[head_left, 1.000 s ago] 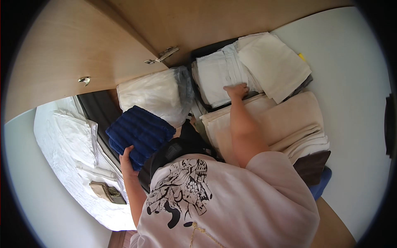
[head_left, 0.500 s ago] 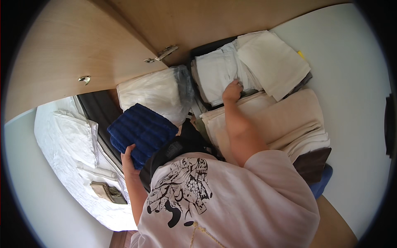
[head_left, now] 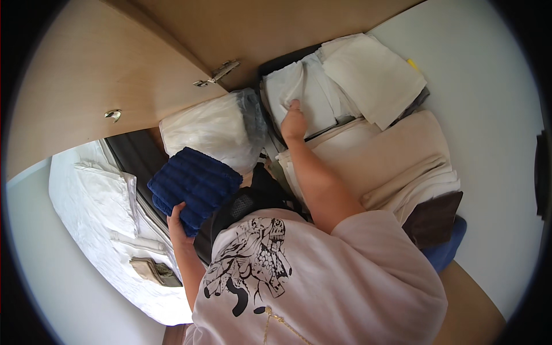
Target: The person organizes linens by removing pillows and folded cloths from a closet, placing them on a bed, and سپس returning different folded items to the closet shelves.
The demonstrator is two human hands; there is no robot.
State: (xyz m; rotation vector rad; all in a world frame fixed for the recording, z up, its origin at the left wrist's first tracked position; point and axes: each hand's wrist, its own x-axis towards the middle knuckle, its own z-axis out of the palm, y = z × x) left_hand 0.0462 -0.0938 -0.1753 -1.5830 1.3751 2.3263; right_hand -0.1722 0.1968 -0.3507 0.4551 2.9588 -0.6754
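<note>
A folded navy-blue ribbed towel (head_left: 195,183) rests in my left hand (head_left: 179,225), whose fingers wrap its near edge, thumb on top. At the back, my right hand (head_left: 294,121) pinches the top layer of a folded white cloth (head_left: 283,85). That layer is bunched and lifted at the pinch, and a smooth white surface shows beneath it. The white cloth sits in a dark open-topped case (head_left: 293,57), with folded cream cloths (head_left: 374,72) beside it on the right.
Large folded beige cloths (head_left: 397,146) lie below my right arm, with a dark brown cloth (head_left: 434,218) and a blue cloth (head_left: 448,244) near them. A clear plastic bag of cream fabric (head_left: 201,126) stands under a wooden cabinet door (head_left: 103,69). White bedding (head_left: 75,213) lies far left.
My right hand has moved left across the white cloth, drawing its top layer leftward and exposing the surface under it. My left hand still holds the towel, almost in place.
</note>
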